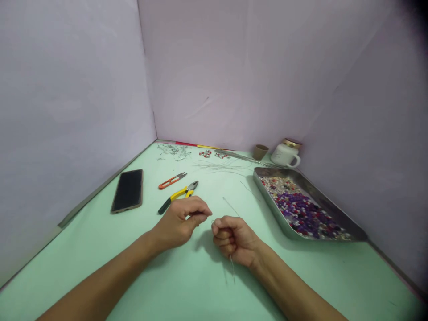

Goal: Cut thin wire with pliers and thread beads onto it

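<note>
My right hand (234, 238) is closed in a fist around a thin wire (233, 269). One end of the wire sticks out below the fist, and a small loop shows at the thumb tip. Another thin wire piece (230, 206) with a bent tip shows just above this hand; whether it is held or lies on the table I cannot tell. Just to the left, my left hand (182, 220) is pinched, its fingertips close to the loop but apart from it. Whatever is in that pinch is too small to see. Yellow-and-black pliers (179, 195) lie just beyond my left hand.
Orange thread snips (172, 180) and a phone (128, 191) lie left. A metal tray (284, 223) of mixed beads stands right. Behind are loose wires (220, 167), wire scraps (175, 150), red-and-clear bead clusters (205, 154), a brown cup (260, 152) and a white lidded mug (284, 154).
</note>
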The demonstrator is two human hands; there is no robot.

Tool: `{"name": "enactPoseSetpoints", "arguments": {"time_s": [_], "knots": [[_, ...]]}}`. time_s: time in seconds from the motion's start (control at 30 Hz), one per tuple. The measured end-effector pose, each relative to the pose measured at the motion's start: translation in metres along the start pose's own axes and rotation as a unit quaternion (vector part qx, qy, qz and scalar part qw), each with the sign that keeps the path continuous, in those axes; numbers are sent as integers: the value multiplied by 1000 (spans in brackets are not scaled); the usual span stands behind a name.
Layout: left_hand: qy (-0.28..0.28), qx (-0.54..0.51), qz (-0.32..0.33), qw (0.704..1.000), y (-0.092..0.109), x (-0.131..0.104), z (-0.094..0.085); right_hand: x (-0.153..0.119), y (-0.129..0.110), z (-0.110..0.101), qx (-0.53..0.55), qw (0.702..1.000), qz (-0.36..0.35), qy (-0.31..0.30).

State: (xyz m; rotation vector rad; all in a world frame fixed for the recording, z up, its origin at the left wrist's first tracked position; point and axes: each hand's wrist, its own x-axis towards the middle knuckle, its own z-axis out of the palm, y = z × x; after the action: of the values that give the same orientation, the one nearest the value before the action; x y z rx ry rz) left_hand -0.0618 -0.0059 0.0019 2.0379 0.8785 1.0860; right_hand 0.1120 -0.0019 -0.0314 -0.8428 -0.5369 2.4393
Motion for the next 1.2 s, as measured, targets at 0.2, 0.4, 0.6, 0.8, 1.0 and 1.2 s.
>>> {"name": "enactPoseSetpoints", "arguments": {"time_s": [0.2,0.4,0.6,0.8,1.0,1.2], "knots": [[-16,67,113,991,-3,1,-1,-1,-2,1,-5,1000,13,-8],[-64,129,182,973,-3,-1,-2,-1,-2,2,-27,998,47,-21],[-72,231,210,947,0,-3,-4,-7,0,9,-99,995,6,-22],[-68,211,153,963,-1,-6,1,-9,5,17,-325,931,-155,67],[-51,173,-138,974,0,-3,9,-3,19,15,-594,697,-358,182],[-73,31,-291,953,-1,4,4,-3,21,18,-564,713,-368,193]]}}
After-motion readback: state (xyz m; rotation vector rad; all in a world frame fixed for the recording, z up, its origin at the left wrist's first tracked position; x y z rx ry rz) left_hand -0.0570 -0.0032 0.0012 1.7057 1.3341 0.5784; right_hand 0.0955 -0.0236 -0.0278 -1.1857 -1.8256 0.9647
